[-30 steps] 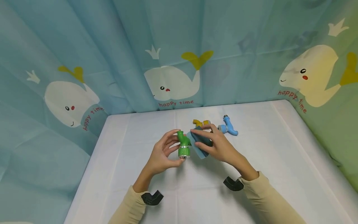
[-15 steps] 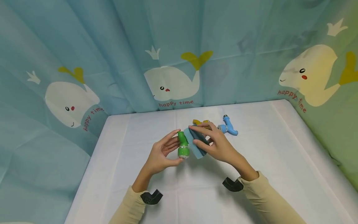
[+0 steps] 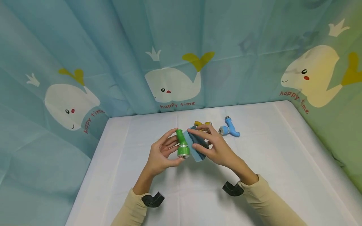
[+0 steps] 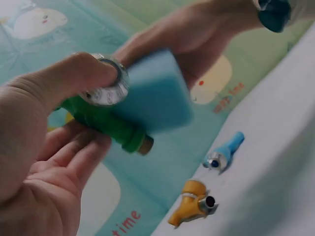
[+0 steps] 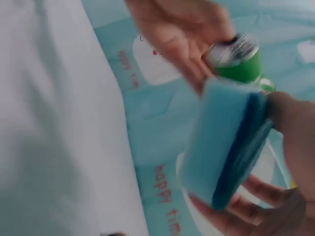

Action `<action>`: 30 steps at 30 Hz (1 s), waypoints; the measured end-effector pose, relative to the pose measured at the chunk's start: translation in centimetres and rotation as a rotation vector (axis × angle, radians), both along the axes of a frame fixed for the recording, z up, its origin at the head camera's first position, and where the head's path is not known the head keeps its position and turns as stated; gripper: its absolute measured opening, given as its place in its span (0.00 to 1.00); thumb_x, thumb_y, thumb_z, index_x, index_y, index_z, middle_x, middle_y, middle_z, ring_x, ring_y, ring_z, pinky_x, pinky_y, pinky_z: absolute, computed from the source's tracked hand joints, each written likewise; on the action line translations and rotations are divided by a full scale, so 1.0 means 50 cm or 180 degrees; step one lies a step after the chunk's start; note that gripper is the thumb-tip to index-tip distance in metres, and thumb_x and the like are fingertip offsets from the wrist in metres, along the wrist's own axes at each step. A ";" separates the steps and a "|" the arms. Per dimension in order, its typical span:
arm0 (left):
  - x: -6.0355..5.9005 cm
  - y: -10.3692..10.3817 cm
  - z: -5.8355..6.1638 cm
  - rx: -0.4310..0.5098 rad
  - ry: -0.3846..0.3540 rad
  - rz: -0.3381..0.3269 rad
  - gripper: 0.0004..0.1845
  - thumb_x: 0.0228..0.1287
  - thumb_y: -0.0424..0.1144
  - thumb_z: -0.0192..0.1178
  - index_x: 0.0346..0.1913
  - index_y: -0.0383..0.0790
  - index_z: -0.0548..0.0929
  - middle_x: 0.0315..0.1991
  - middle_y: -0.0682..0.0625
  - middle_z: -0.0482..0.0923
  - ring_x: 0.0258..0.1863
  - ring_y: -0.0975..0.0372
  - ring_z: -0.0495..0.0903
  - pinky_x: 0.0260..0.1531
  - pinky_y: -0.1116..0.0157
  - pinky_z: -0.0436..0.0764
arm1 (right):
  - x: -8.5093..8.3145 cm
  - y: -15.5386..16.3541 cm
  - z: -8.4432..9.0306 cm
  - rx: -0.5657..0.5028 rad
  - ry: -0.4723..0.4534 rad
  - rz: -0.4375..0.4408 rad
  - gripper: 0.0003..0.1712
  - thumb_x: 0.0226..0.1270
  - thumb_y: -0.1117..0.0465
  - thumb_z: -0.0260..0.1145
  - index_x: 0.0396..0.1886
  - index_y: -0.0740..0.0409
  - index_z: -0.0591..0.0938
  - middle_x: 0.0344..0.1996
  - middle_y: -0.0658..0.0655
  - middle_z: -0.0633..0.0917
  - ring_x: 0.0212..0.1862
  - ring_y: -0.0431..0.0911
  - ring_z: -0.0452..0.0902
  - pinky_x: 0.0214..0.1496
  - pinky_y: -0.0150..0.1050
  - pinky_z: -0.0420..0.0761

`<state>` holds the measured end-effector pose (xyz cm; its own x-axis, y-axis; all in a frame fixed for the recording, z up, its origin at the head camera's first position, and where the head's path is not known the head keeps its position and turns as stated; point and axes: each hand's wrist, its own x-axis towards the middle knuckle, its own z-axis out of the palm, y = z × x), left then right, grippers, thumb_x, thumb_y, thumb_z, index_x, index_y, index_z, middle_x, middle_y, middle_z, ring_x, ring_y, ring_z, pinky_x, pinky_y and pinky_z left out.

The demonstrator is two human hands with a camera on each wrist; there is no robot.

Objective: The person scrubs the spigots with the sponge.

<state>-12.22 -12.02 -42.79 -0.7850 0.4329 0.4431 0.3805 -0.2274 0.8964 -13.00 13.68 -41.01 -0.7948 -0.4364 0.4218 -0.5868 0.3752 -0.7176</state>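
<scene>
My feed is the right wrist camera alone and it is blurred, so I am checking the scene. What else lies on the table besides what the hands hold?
Observer: Two more faucets lie behind the hands, a yellow faucet and a blue faucet.
Operator: How is the green one held?
Observer: The left hand grips the green faucet, thumb on its chrome end and fingers along its body.
Operator: And the sponge?
Observer: The right hand presses the blue sponge against the green faucet's side, with the dark scouring layer facing the palm.
</scene>
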 end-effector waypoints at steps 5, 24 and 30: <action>-0.001 0.002 0.000 0.0216 -0.0143 -0.0008 0.50 0.48 0.15 0.72 0.76 0.28 0.61 0.66 0.21 0.68 0.66 0.50 0.76 0.60 0.55 0.80 | 0.000 0.006 -0.017 0.0271 0.0229 -0.0347 0.30 0.67 0.59 0.75 0.68 0.47 0.81 0.58 0.64 0.75 0.55 0.56 0.76 0.43 0.49 0.81; -0.005 0.058 0.014 0.1474 -0.1380 0.0604 0.39 0.61 0.24 0.63 0.72 0.37 0.56 0.58 0.35 0.70 0.61 0.38 0.79 0.59 0.51 0.79 | 0.014 -0.024 -0.043 -0.0370 0.0398 -0.0725 0.33 0.63 0.63 0.77 0.68 0.48 0.80 0.64 0.66 0.71 0.48 0.55 0.80 0.37 0.45 0.88; -0.001 0.069 0.017 0.1711 -0.1403 0.0709 0.40 0.61 0.26 0.64 0.72 0.37 0.55 0.56 0.35 0.73 0.60 0.40 0.80 0.59 0.48 0.78 | 0.022 -0.030 -0.046 -0.0849 0.0155 -0.0842 0.34 0.64 0.68 0.75 0.69 0.51 0.76 0.65 0.62 0.71 0.47 0.54 0.79 0.39 0.47 0.89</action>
